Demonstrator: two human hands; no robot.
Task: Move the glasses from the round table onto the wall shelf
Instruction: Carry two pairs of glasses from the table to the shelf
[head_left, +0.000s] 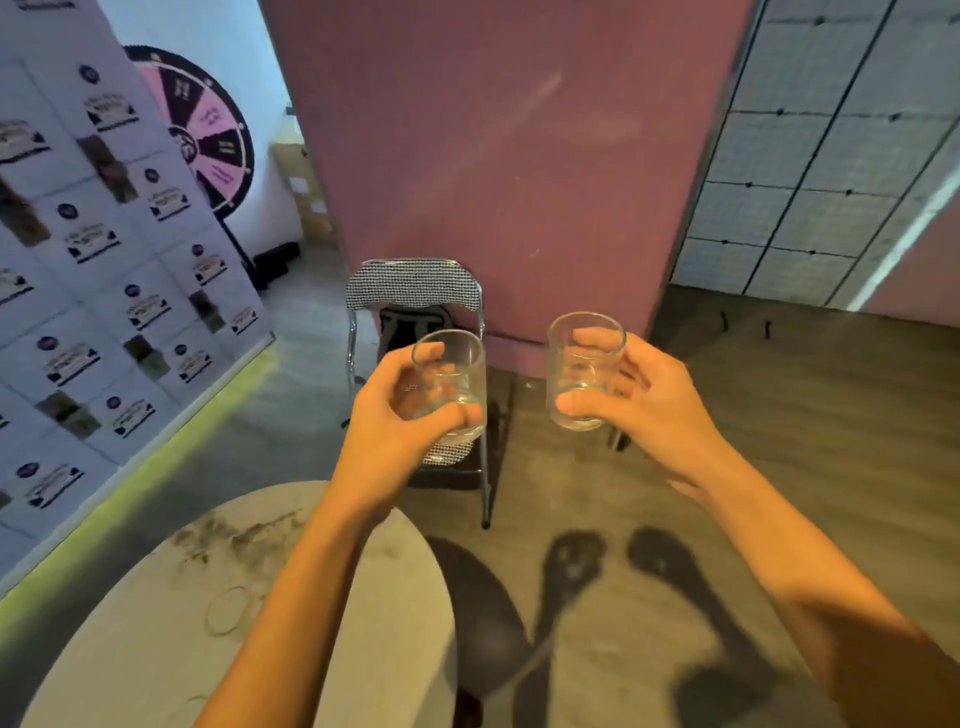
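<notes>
Both hands (519, 415) hold glasses (452, 384) past the round table (156, 649).

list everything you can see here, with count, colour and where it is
glasses: 2, clear, one in each hand, left glass, right glass
round table: 1, pale beige, stained, lower left
rubber band: 1, tan, on the table
folding chair: 1, black-and-white check, metal frame, against the pillar
pillar: 1, dusty pink, centre
prize wheel: 1, pink and black, upper left
printed banner: 1, white with logos, left
tiled wall: 1, grey, upper right
left hand: 1, around a glass
right hand: 1, around a glass
</notes>
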